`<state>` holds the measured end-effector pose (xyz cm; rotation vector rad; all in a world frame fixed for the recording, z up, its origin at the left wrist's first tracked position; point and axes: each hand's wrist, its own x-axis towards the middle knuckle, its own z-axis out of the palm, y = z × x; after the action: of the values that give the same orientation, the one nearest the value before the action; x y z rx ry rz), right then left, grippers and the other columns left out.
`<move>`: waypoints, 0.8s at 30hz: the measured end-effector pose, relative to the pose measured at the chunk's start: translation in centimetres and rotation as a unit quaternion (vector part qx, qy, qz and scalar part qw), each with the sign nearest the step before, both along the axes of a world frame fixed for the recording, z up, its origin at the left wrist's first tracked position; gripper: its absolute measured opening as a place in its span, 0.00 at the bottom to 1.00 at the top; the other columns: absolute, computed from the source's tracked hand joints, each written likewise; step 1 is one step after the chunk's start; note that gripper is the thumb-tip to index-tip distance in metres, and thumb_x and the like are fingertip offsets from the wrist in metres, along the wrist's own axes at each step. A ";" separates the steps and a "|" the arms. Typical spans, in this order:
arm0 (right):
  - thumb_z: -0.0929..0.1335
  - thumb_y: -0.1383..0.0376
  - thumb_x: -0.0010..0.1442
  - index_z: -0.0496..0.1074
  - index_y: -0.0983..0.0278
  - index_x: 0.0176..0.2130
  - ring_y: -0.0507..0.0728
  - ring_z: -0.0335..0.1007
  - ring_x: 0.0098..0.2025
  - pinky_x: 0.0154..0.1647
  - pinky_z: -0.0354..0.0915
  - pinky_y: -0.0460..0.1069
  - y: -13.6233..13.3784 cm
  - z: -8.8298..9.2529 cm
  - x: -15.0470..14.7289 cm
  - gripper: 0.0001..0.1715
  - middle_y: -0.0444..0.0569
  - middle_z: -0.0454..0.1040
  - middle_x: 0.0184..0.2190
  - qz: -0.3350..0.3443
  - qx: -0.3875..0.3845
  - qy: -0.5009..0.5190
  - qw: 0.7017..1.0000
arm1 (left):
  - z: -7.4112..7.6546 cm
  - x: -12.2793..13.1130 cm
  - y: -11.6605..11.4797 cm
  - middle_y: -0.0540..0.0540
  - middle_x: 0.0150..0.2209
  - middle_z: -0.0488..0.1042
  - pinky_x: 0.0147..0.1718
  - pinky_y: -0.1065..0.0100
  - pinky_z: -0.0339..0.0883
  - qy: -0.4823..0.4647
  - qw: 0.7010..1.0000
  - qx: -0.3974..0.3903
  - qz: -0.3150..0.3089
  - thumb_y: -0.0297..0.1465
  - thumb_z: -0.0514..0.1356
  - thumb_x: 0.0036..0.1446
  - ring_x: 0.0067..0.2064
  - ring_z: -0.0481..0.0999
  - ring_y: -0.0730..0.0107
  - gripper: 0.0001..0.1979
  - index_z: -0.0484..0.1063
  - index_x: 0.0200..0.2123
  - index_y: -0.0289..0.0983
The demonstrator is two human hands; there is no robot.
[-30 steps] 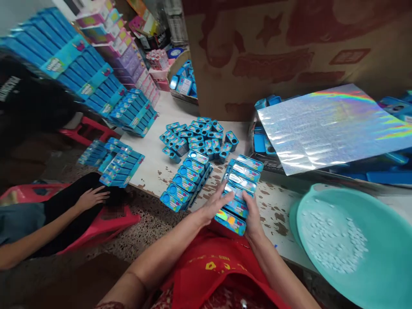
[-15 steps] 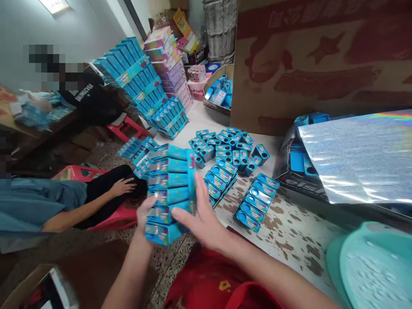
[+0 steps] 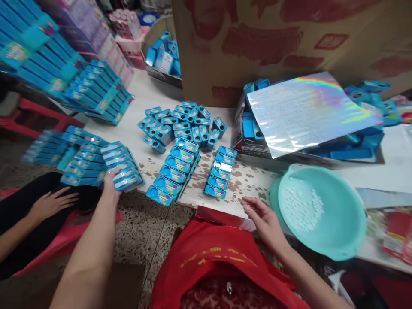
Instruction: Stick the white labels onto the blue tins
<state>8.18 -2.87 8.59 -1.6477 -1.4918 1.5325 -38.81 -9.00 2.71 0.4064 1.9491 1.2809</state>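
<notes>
My left hand [image 3: 111,184] grips the near side of a display carton of small blue boxes [image 3: 120,165] at the table's left edge. Its fingers are partly hidden behind the carton. More filled blue cartons [image 3: 85,161] stand right beside it on the left. My right hand [image 3: 262,221] is over the front edge of the table, fingers apart and holding nothing. Nearest to it are a teal basin [image 3: 347,206] with small white pieces inside and a short row of blue containers [image 3: 220,174]. A longer row of blue containers [image 3: 174,169] lies between my hands.
Loose blue containers with round holes [image 3: 183,122] cluster mid-table. A silvery sheet [image 3: 302,111] lies over a box of blue parts at the right. Tall stacked blue cartons [image 3: 64,64] and a large cardboard box [image 3: 257,56] stand behind. Another person's hand [image 3: 53,206] rests at the left.
The carton I held in both hands is now at the table's left edge with my left hand on it. My right hand has let go and moved right. The view has turned right and down.
</notes>
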 end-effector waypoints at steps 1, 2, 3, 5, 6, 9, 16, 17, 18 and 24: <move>0.68 0.48 0.52 0.73 0.62 0.42 0.57 0.70 0.33 0.34 0.68 0.52 -0.5 -1.4 1.3 0.24 0.51 0.76 0.35 -0.013 0.019 -0.042 0.999 | -0.3 -0.3 0.4 0.57 0.25 0.73 0.38 0.61 0.72 -0.022 1.000 -0.004 0.021 0.52 0.47 0.58 0.31 0.73 0.72 0.24 0.65 0.39 0.38; 0.67 0.48 0.53 0.73 0.63 0.42 0.57 0.69 0.32 0.32 0.68 0.52 -1.2 -2.8 2.4 0.24 0.51 0.75 0.35 -0.016 0.042 -0.081 0.996 | -0.6 -0.8 0.7 0.58 0.25 0.73 0.38 0.62 0.72 -0.029 0.999 -0.016 0.043 0.52 0.47 0.58 0.31 0.72 0.73 0.23 0.65 0.39 0.38; 0.66 0.48 0.54 0.73 0.63 0.41 0.57 0.69 0.32 0.32 0.67 0.53 -1.9 -4.0 3.3 0.24 0.52 0.74 0.35 -0.010 0.071 -0.114 0.991 | -0.8 -1.2 0.8 0.58 0.25 0.73 0.38 0.63 0.72 -0.018 0.997 -0.037 0.060 0.51 0.48 0.59 0.32 0.72 0.73 0.22 0.65 0.38 0.38; 0.64 0.49 0.57 0.73 0.62 0.41 0.60 0.69 0.38 0.37 0.66 0.56 -3.5 -6.2 4.3 0.22 0.54 0.73 0.39 0.015 0.146 -0.174 0.974 | -0.8 -1.9 0.7 0.59 0.25 0.72 0.38 0.64 0.72 0.039 0.990 -0.093 0.094 0.45 0.50 0.60 0.34 0.73 0.73 0.16 0.65 0.38 0.37; 0.63 0.50 0.58 0.73 0.61 0.42 0.62 0.68 0.42 0.41 0.65 0.58 -4.2 -7.1 4.5 0.22 0.55 0.72 0.41 0.029 0.183 -0.204 0.961 | -0.7 -1.9 0.3 0.59 0.27 0.73 0.40 0.64 0.71 0.067 0.985 -0.120 0.105 0.42 0.51 0.61 0.38 0.74 0.72 0.13 0.65 0.38 0.37; 0.61 0.54 0.61 0.74 0.59 0.42 0.65 0.63 0.49 0.49 0.56 0.62 -5.4 -8.8 4.5 0.18 0.54 0.73 0.43 0.075 0.241 -0.299 0.921 | 0.2 0.0 -2.0 0.60 0.33 0.74 0.49 0.61 0.66 0.220 0.952 -0.143 0.158 0.40 0.49 0.61 0.53 0.69 0.62 0.11 0.64 0.42 0.41; 0.60 0.58 0.64 0.73 0.59 0.32 0.61 0.62 0.39 0.44 0.55 0.56 -3.9 -10.0 5.1 0.16 0.50 0.73 0.30 0.157 0.221 -0.336 0.902 | 3.7 17.4 -7.7 0.52 0.28 0.77 0.37 0.60 0.71 0.344 0.903 0.131 -0.221 0.34 0.64 0.49 0.36 0.76 0.59 0.03 0.75 0.30 0.49; 0.59 0.58 0.64 0.73 0.59 0.32 0.60 0.62 0.39 0.43 0.55 0.55 -3.6 -10.0 5.3 0.17 0.50 0.72 0.29 0.169 0.221 -0.334 0.901 | 3.9 20.4 -6.9 0.51 0.30 0.78 0.37 0.60 0.71 0.272 0.882 0.150 -0.355 0.33 0.63 0.50 0.34 0.76 0.60 0.06 0.77 0.33 0.49; 0.59 0.58 0.64 0.73 0.59 0.32 0.60 0.62 0.39 0.43 0.55 0.54 -3.4 -10.0 5.5 0.18 0.50 0.72 0.29 0.181 0.222 -0.332 0.899 | 3.9 23.4 -5.6 0.48 0.36 0.79 0.42 0.60 0.71 0.209 0.842 0.158 -0.471 0.32 0.59 0.54 0.39 0.77 0.60 0.10 0.76 0.40 0.47; 0.58 0.59 0.65 0.71 0.60 0.29 0.58 0.62 0.37 0.43 0.57 0.53 -3.0 -9.6 5.8 0.20 0.48 0.71 0.29 0.217 0.221 -0.318 0.896 | 0.9 34.3 3.9 0.33 0.49 0.73 0.54 0.52 0.60 0.260 0.687 0.025 -0.678 0.28 0.49 0.61 0.54 0.69 0.53 0.16 0.70 0.49 0.33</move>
<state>14.02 -5.87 -1.01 -1.6707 -2.4704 0.7215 -4.54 -5.11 3.59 1.9405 1.2717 0.1670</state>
